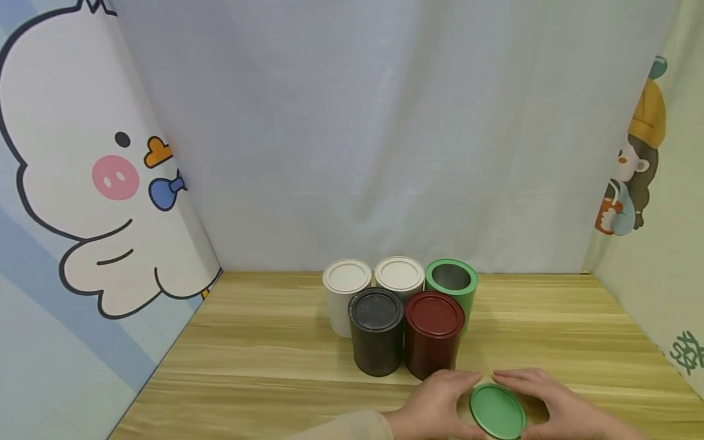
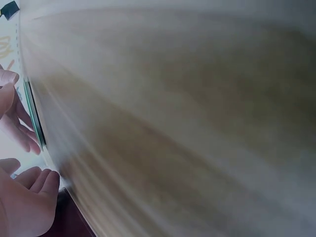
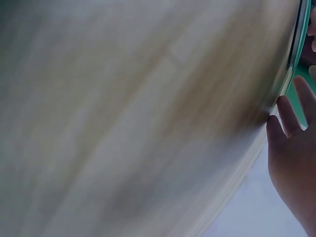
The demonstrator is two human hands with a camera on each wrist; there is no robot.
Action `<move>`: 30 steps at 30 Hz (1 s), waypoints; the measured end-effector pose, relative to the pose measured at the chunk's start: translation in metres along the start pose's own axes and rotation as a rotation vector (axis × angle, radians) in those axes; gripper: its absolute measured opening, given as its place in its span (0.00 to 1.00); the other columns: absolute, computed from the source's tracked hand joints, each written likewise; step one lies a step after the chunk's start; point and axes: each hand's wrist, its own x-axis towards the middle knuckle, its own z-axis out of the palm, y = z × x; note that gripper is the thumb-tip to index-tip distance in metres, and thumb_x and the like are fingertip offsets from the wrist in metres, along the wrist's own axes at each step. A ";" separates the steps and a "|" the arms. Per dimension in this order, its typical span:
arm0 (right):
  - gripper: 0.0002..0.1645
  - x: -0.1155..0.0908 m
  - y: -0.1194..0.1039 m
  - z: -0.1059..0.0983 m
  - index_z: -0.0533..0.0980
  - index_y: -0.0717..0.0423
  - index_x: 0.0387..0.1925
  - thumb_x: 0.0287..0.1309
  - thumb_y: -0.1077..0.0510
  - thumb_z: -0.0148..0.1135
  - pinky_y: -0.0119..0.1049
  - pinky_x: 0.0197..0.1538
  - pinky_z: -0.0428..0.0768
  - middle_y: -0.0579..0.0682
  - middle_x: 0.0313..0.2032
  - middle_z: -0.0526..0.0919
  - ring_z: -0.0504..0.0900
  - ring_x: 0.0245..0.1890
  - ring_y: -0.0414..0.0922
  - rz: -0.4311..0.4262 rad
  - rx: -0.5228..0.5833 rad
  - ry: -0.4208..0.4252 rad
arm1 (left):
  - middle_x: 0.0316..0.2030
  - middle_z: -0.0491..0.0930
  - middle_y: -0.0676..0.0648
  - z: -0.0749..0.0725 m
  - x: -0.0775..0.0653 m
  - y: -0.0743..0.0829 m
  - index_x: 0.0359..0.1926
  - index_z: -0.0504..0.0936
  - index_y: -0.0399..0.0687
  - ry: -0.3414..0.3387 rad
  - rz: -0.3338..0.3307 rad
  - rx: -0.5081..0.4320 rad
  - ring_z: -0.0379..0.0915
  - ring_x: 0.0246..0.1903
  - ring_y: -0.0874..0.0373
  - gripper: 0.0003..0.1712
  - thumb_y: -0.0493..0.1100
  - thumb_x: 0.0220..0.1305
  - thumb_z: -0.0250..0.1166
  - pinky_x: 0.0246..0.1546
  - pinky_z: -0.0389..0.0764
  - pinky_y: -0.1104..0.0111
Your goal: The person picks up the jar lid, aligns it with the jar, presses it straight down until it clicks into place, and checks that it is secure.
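A round green lid (image 1: 497, 412) lies near the front of the wooden table, between two hands. On its left is my left hand (image 1: 437, 404), thumb and fingers spread apart around that side of the lid. My right hand (image 1: 563, 404) flanks the other side, its thumb right at the lid's near edge. Edge-on in the left wrist view, the lid (image 2: 34, 114) shows a gap to the left fingers (image 2: 42, 180). Behind the hands, a green can (image 1: 466, 299) has an uncovered dark opening.
A dark red can (image 1: 434, 348) stands just beyond my left hand, beside a black can (image 1: 377, 348). Two white cans, one at left (image 1: 341, 308) and one in the middle (image 1: 399, 275), stand behind them. A grey curtain (image 1: 352, 134) hangs along the table's back edge.
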 end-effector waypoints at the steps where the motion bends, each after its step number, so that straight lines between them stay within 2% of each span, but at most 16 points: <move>1: 0.51 0.000 0.000 0.000 0.70 0.60 0.67 0.42 0.48 0.81 0.24 0.57 0.65 0.51 0.64 0.74 0.65 0.63 0.36 -0.001 -0.019 0.005 | 0.62 0.74 0.55 0.000 0.000 -0.001 0.68 0.72 0.45 -0.008 -0.002 -0.003 0.68 0.60 0.69 0.47 0.63 0.53 0.74 0.59 0.66 0.79; 6: 0.52 0.002 0.000 0.001 0.72 0.58 0.66 0.40 0.42 0.81 0.23 0.59 0.61 0.48 0.63 0.74 0.66 0.62 0.38 -0.017 -0.080 0.026 | 0.61 0.75 0.56 0.002 0.000 -0.002 0.68 0.74 0.45 -0.026 0.006 0.018 0.69 0.59 0.70 0.46 0.62 0.53 0.74 0.58 0.66 0.80; 13: 0.53 0.001 0.004 0.004 0.73 0.60 0.65 0.37 0.42 0.81 0.22 0.57 0.62 0.47 0.60 0.76 0.66 0.60 0.39 -0.063 -0.095 0.049 | 0.60 0.76 0.58 0.002 -0.001 -0.002 0.67 0.75 0.48 -0.039 0.009 0.052 0.70 0.56 0.73 0.43 0.62 0.53 0.74 0.56 0.65 0.81; 20: 0.50 0.001 0.002 0.005 0.74 0.58 0.64 0.38 0.43 0.81 0.20 0.56 0.63 0.46 0.58 0.78 0.67 0.58 0.37 -0.021 -0.098 0.047 | 0.57 0.78 0.62 0.003 -0.002 -0.002 0.66 0.77 0.53 -0.070 -0.020 0.059 0.70 0.53 0.74 0.40 0.62 0.54 0.74 0.55 0.64 0.82; 24: 0.50 0.002 0.001 0.005 0.74 0.57 0.64 0.38 0.44 0.81 0.21 0.56 0.63 0.46 0.58 0.78 0.68 0.58 0.37 -0.035 -0.109 0.041 | 0.54 0.79 0.64 0.002 -0.001 -0.002 0.64 0.78 0.55 -0.083 -0.021 0.062 0.71 0.50 0.75 0.37 0.60 0.54 0.74 0.52 0.65 0.83; 30: 0.47 0.003 -0.001 0.007 0.74 0.57 0.64 0.43 0.43 0.80 0.22 0.55 0.67 0.45 0.57 0.78 0.69 0.57 0.38 -0.031 -0.098 0.014 | 0.51 0.80 0.65 0.003 -0.001 -0.003 0.62 0.80 0.56 -0.091 -0.013 0.055 0.71 0.47 0.76 0.35 0.59 0.54 0.75 0.48 0.65 0.85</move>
